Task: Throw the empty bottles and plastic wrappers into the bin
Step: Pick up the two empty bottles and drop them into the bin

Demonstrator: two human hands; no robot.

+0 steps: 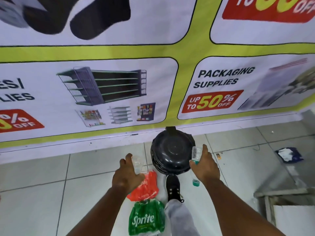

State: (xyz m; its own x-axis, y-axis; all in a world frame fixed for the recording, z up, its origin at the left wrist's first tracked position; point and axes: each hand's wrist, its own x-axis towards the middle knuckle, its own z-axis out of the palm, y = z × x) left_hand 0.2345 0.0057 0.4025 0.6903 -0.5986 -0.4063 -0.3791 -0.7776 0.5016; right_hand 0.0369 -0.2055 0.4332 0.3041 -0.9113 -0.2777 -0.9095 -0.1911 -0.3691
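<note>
A black round pedal bin (172, 153) stands on the tiled floor against the banner wall, its lid down. My right hand (205, 165) grips a clear empty bottle (196, 155) with a green cap, held at the bin's right edge. In my left hand (127, 172) is a second clear bottle (137, 163), to the left of the bin, and from that hand hang a red plastic wrapper (145, 187) and a green Sprite wrapper (146, 218). My black shoe (173, 186) rests at the bin's foot, on or near its pedal.
A large printed banner (119, 92) covers the wall behind the bin. A blue and white wrapper (289, 154) lies on the floor at the right. A metal frame with a white box (289, 210) stands at the lower right.
</note>
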